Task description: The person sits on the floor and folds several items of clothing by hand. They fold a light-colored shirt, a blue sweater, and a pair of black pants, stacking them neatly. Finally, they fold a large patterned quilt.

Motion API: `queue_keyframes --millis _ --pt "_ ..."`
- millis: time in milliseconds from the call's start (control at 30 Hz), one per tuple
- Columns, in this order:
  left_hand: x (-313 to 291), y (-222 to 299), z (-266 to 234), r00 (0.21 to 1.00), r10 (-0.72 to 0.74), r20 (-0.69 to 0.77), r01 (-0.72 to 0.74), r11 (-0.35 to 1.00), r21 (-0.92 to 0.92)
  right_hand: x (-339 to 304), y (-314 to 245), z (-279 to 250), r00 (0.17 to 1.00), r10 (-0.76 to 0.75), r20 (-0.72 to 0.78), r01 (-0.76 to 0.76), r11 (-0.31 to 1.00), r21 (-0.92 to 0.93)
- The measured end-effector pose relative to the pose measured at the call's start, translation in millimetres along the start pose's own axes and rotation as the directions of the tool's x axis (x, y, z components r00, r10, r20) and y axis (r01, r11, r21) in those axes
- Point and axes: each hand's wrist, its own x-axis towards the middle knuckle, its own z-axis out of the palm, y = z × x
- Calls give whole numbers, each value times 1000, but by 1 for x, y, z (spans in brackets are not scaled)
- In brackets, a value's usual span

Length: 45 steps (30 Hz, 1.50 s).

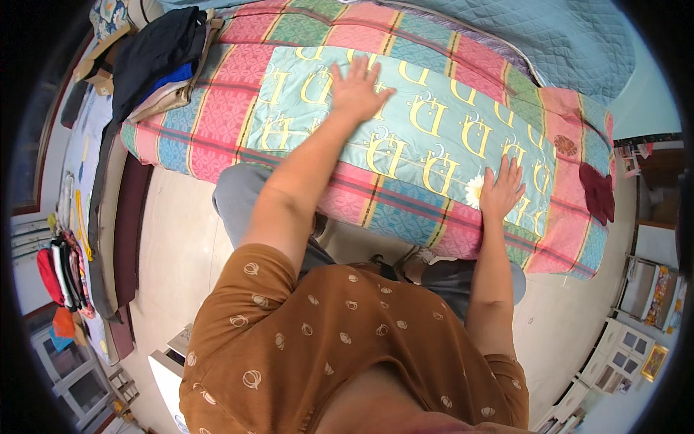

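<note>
A pale green cloth with yellow letter patterns and a white daisy lies spread flat in front of me, long side across. Its shape is like a pillowcase or folded fabric piece. My left hand rests palm down on its upper left part, fingers spread. Near its lower right edge my right hand lies flat too, beside the daisy, fingers apart. Neither hand holds anything. Beneath the cloth is a plaid cover in pink, blue and green over a low, bed-like surface.
Folded dark clothes are stacked at the far left end of the plaid cover. A dark red cloth item lies at its right end. Behind it is a blue quilted cover. At left runs a sofa-like seat; a white cabinet stands at right.
</note>
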Motion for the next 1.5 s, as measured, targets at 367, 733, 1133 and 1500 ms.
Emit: queue_keyframes --millis 367,733,1133,1500 --pt "14 -184 5 977 -211 26 200 953 226 0 -2 0 999 -4 -33 5 1000 27" --pt "-83 -9 -32 991 123 -59 -134 960 -245 0 -1 5 998 -13 -57 15 1000 22" --pt "-124 -101 -9 863 -487 -136 435 852 -292 -1 5 7 999 20 -45 -21 1000 -20" --pt "-175 -97 -22 458 -844 278 -13 -319 -948 4 -77 -11 993 64 103 -76 990 122"
